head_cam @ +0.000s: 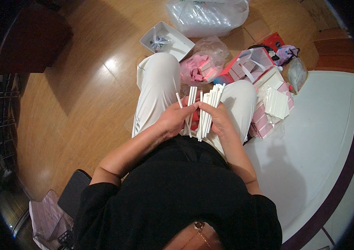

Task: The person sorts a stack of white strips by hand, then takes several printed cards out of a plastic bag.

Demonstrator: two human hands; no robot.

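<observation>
Over my lap, my left hand (177, 117) holds a few thin white sticks (191, 101), one of them slanting apart from the others. A thicker bundle of the same white sticks (209, 107) is held in my right hand (220, 117). My thumbs meet between the two groups, and most of my fingers are hidden behind the sticks. What the sticks are made of I cannot tell. Something red (195, 120) shows beneath my hands, between my thighs.
Past my knees are an open white box (179, 47) with a knotted bag inside, a clear bag of pink pieces (200, 67), and a large plastic bag (208, 18). To the right, a red-edged clear bag (252, 61) stands near a stack of white sticks (276, 102) on pink packs (260, 125).
</observation>
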